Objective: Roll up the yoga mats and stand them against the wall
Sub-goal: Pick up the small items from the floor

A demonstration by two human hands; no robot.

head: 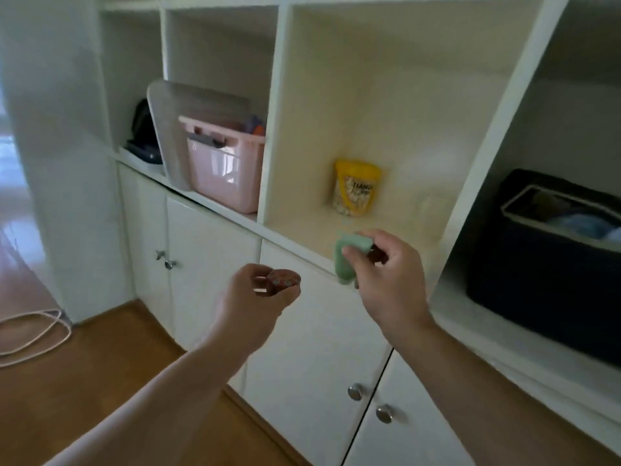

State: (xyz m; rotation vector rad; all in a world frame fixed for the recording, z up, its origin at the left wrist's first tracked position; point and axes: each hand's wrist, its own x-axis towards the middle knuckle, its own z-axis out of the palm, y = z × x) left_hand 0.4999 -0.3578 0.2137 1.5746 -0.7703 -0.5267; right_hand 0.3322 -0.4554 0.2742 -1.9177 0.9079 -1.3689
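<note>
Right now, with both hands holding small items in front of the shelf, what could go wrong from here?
1. The right hand only pinches the green object at its top, so it might slip and drop to the floor.
2. The left hand holds a small reddish item loosely in its fingers; it could fall too.
3. Setting things into the cubby may knock the yellow-lidded jar. No yoga mat is in view.

Readable only on the yellow-lidded jar at about one o'clock from centre: "TIAN", cut off, in dark letters across the clear front.
</note>
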